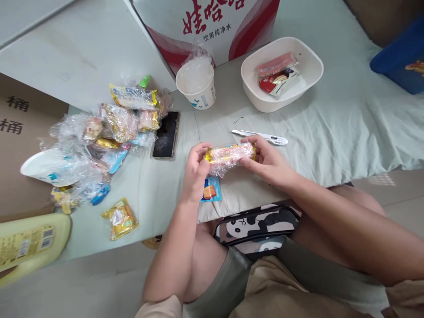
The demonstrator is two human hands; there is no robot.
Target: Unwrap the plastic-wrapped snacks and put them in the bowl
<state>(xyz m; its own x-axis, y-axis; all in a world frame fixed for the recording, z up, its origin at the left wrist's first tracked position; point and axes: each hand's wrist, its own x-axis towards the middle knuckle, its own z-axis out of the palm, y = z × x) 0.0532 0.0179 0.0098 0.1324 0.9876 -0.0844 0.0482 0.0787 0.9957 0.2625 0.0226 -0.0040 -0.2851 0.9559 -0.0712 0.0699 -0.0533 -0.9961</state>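
Observation:
Between my two hands is a snack packet wrapped in clear plastic film (228, 155), with yellow ends and a pinkish middle. My left hand (196, 170) grips its left end, fingers curled round it. At the right end, my right hand (265, 161) pinches it with the thumb in front and fingers behind. Just below, partly hidden by my left hand, a small blue snack packet (212, 190) lies on the cloth. A white utility knife (260, 136) rests just beyond my right hand.
Left lies a pile of film-wrapped snacks (119, 121) beside a phone (166, 134). A yellow packet (120, 219) sits nearer. Behind stand a paper cup (198, 95) stuffed with film, a white basin (281, 104) holding packets, and a carton (212, 48). A yellow jug (36, 243) stands front left.

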